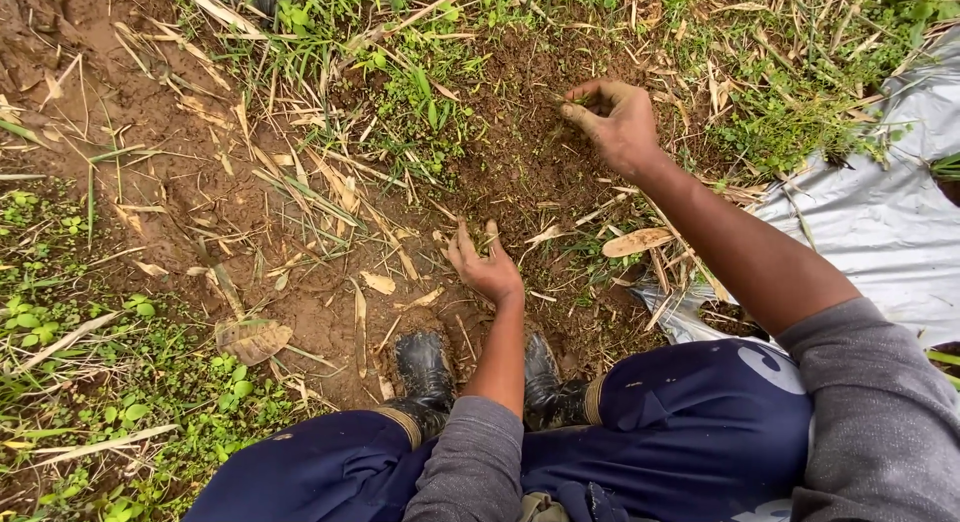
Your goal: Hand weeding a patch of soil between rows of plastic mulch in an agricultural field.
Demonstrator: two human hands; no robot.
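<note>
Soil (520, 172): bare dark patch ahead of boots (425, 367). Left hand (485, 262) spread, flat on soil. Right hand (615, 122) pinching crumbs. Advice: pinch small, stay low, avoid grass (420, 92).

The left hand (487, 267) presses on bare muddy soil (300, 232) just ahead of two rubber boots (425, 367), the right hand (615, 122) at one o'clock, a crumpled plastic sheet (890, 222) at three o'clock.

The grey plastic sheet (880, 212) runs past the right edge, its extent unseen.
</note>
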